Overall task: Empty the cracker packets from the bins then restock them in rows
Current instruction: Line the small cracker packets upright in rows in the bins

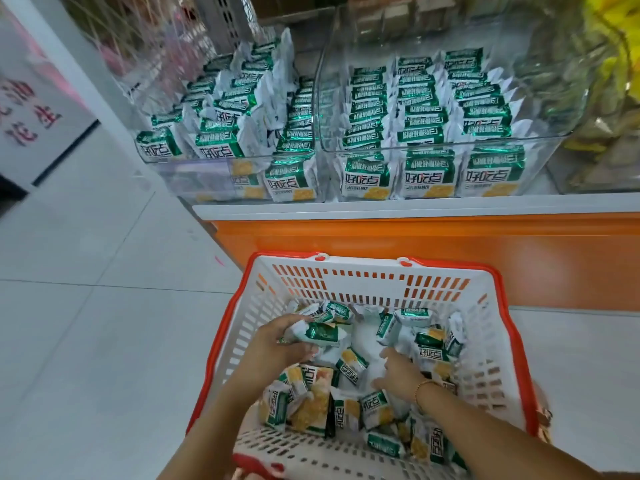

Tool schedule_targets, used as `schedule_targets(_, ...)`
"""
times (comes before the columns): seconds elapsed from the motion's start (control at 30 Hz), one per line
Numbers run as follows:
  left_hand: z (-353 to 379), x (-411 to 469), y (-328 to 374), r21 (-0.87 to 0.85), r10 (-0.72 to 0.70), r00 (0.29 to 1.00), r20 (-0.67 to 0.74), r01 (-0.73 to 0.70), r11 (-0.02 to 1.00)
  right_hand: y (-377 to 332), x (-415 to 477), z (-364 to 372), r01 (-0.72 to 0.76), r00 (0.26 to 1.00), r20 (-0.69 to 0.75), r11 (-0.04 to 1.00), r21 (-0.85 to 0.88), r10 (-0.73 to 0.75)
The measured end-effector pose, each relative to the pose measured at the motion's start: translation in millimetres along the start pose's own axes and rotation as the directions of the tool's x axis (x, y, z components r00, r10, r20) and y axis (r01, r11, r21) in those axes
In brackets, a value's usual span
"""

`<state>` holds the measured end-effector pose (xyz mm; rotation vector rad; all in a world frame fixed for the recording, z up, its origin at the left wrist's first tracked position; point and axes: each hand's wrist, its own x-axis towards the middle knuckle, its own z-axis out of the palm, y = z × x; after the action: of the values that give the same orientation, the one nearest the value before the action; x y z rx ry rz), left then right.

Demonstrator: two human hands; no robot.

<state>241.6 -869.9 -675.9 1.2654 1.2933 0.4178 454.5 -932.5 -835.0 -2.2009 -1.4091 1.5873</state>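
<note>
Fingers of left hand (277, 344) curl round packets (320, 334) — right hand (398, 375) splayed inside basket (363, 273).

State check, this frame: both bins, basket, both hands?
left bin: partly stocked, rows uneven
right bin: stocked, three neat rows
basket: holds jumbled loose packets
left hand: grips a packet
right hand: open, reaching among loose packets

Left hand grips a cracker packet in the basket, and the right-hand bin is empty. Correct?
No: the head view shows the right-hand bin holding neat rows of packets. The left hand does grip a cracker packet in the basket.
</note>
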Motion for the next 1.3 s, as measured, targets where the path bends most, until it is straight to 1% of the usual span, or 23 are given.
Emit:
schedule_targets(0.07,-8.5,-4.0,-3.3,-0.044,-0.023,1.0,-0.002,0.023,0.999,-5.0,5.1,-1.1,0.012,1.0,-0.016,0.999,0.048,-0.011)
schedule_targets(0.1,-11.8,-3.5,-6.3,-0.115,-0.05,0.999,0.0,0.049,0.992,-8.5,7.2,-2.9,0.023,1.0,-0.016,0.999,0.045,-0.023)
schedule_targets(0.17,-15.1,-2.8,-9.7,-0.308,-0.115,0.993,-0.009,0.107,0.945,-15.2,12.7,-5.3,0.042,0.999,-0.027,0.999,-0.02,-0.043)
schedule_targets(0.2,-15.8,-2.3,-9.4,-0.354,-0.143,0.989,-0.034,0.122,0.927,-19.0,15.4,-5.2,0.047,0.998,-0.037,0.998,-0.05,-0.049)
schedule_targets(0.27,-15.9,0.7,-10.5,-0.365,-0.182,0.979,-0.092,0.137,0.921,-25.8,19.4,-1.7,0.039,0.997,-0.06,0.996,-0.077,-0.044)
schedule_targets(0.33,-17.2,4.7,-13.2,-0.371,-0.204,0.968,-0.149,0.136,0.918,-31.5,26.1,6.2,0.041,0.995,-0.089,0.997,-0.059,-0.046)
schedule_targets(0.37,-18.3,6.8,-14.4,-0.381,-0.215,0.964,-0.155,0.143,0.913,-34.4,29.2,10.6,0.04,0.994,-0.103,0.998,-0.048,-0.044)
schedule_targets(0.43,-20.6,9.2,-16.4,-0.427,-0.234,0.967,-0.1,0.171,0.888,-40.5,35.6,20.2,0.038,0.992,-0.117,0.998,-0.056,-0.044)
schedule_targets(0.53,-22.9,11.1,-16.6,-0.497,-0.256,0.967,-0.016,0.215,0.841,-47.1,43.1,30.9,0.035,0.988,-0.141,0.99,-0.139,-0.055)
schedule_targets(0.6,-25.8,14.4,-19.9,-0.518,-0.268,0.963,-0.013,0.223,0.826,-48.0,47.4,34.2,0.012,0.983,-0.177,0.981,-0.192,-0.046)
schedule_targets(0.67,-29.0,18.3,-25.1,-0.542,-0.276,0.961,-0.017,0.223,0.81,-47.0,50.6,34.9,-0.003,0.983,-0.182,0.979,-0.205,-0.036)
schedule_targets(0.73,-31.7,20.7,-28.2,-0.551,-0.3,0.953,-0.046,0.226,0.803,-45.9,53.5,32.4,-0.008,0.988,-0.15,0.979,-0.203,-0.023)
schedule_targets(0.8,-33.9,23.2,-30.5,-0.551,-0.309,0.949,-0.064,0.224,0.804,-49.3,53.5,25.5,-0.001,0.997,-0.077,0.969,-0.245,-0.019)
schedule_targets(0.87,-34.0,24.1,-30.4,-0.536,-0.309,0.949,-0.071,0.225,0.814,-57.9,52.5,15.1,0.009,1.0,-0.008,0.964,-0.265,-0.012)
schedule_targets(0.93,-33.4,24.0,-29.3,-0.502,-0.318,0.941,-0.116,0.221,0.836,-74.4,47.6,-0.1,0.046,0.998,0.043,0.968,-0.246,-0.036)
schedule_targets(0.97,-33.1,23.8,-29.4,-0.48,-0.325,0.933,-0.158,0.215,0.851,-84.5,43.4,-9.6,0.074,0.996,0.057,0.971,-0.228,-0.063)
schedule_targets(1.03,-31.5,21.9,-29.2,-0.434,-0.322,0.916,-0.24,0.195,0.879,-105.2,31.7,-32.4,0.122,0.991,0.067,0.986,-0.116,-0.115)
schedule_targets(1.1,-30.1,18.7,-28.4,-0.417,-0.317,0.901,-0.297,0.176,0.892,-125.6,13.4,-57.9,0.154,0.985,0.068,0.986,0.07,-0.159)
schedule_targets(1.13,-29.5,16.4,-27.0,-0.417,-0.316,0.896,-0.312,0.17,0.893,-135.0,2.1,-70.6,0.182,0.978,0.071,0.969,0.17,-0.196)
schedule_targets(1.2,-27.6,10.6,-20.6,-0.416,-0.313,0.896,-0.316,0.165,0.894,-150.2,-20.8,-91.0,0.222,0.957,0.111,0.92,0.324,-0.27)
schedule_targets(1.3,-23.7,1.9,-5.7,-0.428,-0.265,0.936,-0.23,0.147,0.892,-165.6,-48.4,-105.2,0.277,0.891,0.173,0.804,0.527,-0.42)
